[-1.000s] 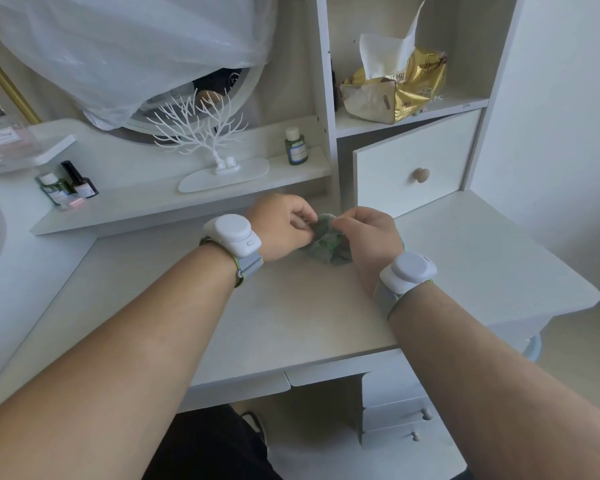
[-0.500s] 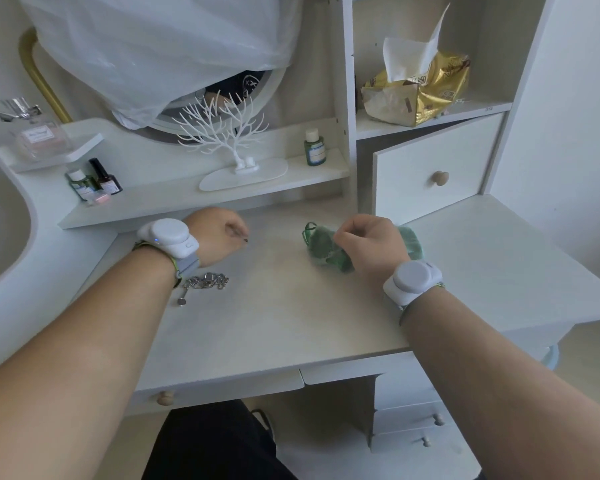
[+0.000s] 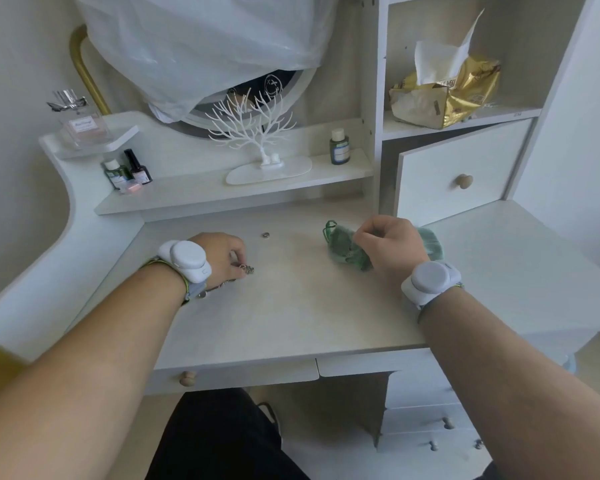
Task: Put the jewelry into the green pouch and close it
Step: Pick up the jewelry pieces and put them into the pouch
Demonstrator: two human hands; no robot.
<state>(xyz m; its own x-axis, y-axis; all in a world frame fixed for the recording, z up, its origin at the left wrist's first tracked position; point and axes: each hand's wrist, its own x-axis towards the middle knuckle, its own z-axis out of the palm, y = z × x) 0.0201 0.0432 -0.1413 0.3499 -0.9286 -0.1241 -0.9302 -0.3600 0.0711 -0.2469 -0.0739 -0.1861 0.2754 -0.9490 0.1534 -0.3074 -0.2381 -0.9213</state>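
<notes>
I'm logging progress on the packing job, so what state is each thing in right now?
Green pouch: lying on the desk, held by the right hand.
Chain: on the desk, pinched by the left hand.
Ring: loose on the desk, untouched.
Cupboard door: ajar.
Desk drawer: shut.

Between my left hand (image 3: 219,256) and my right hand (image 3: 390,249) the table (image 3: 291,306) lies bare, an open lane toward 6 o'clock down to the front edge. One small ring (image 3: 265,234) sits at 12 o'clock of that gap, near the back. Behind it the low shelf (image 3: 201,195) overhangs, carrying a white jewelry tree (image 3: 257,140). At 2 o'clock the half-open drawer (image 3: 461,171) juts out just behind my right hand. The green pouch (image 3: 342,245) lies under my right fingers.
</notes>
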